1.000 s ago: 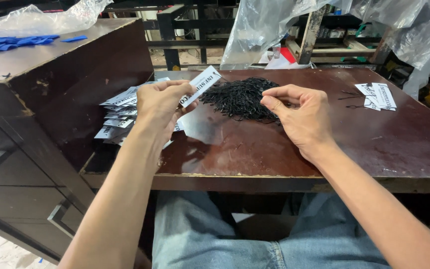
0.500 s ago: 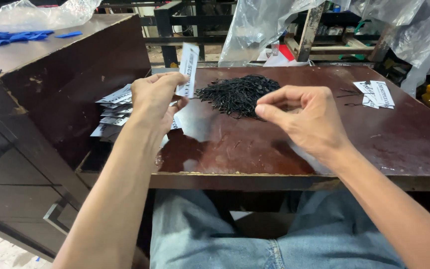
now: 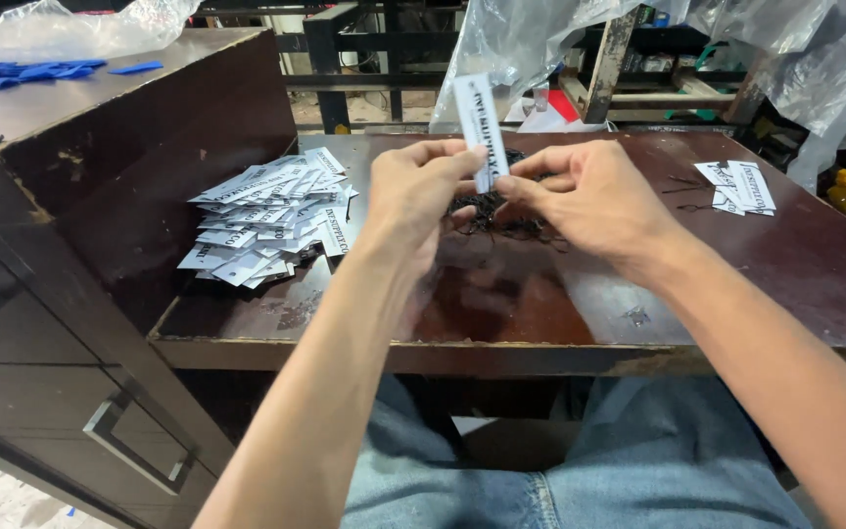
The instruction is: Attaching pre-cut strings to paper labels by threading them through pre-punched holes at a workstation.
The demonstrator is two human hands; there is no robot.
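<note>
Lap: you are sitting with your jeans (image 3: 580, 470) under the front edge of the worktop (image 3: 540, 323), forearms reaching over it.
Left hand: your left hand (image 3: 413, 196) is pinching a white paper tag (image 3: 479, 127) between thumb and fingertips, holding it upright above the wood.
Right hand: your right hand (image 3: 589, 196) is closing its grip on the lower edge of the same tag, fingertips pressed together; whether a string is caught between them, you cannot tell from here.
Step in hand: judging by the pose, you are fitting a black string to the tag, right at its lower end.
Strings: the heap of black strings (image 3: 496, 211) is lying just behind and under both hands, mostly hidden by them.
Loose tags: a pile of tags (image 3: 266, 216) is sitting to your left, near the cabinet (image 3: 70, 255).
Far side: a few tags (image 3: 741, 186) are lying well apart on the right.
Next move: it is calling for a steady left pinch while the right fingertips work finely at the tag's end, without bending the paper.
</note>
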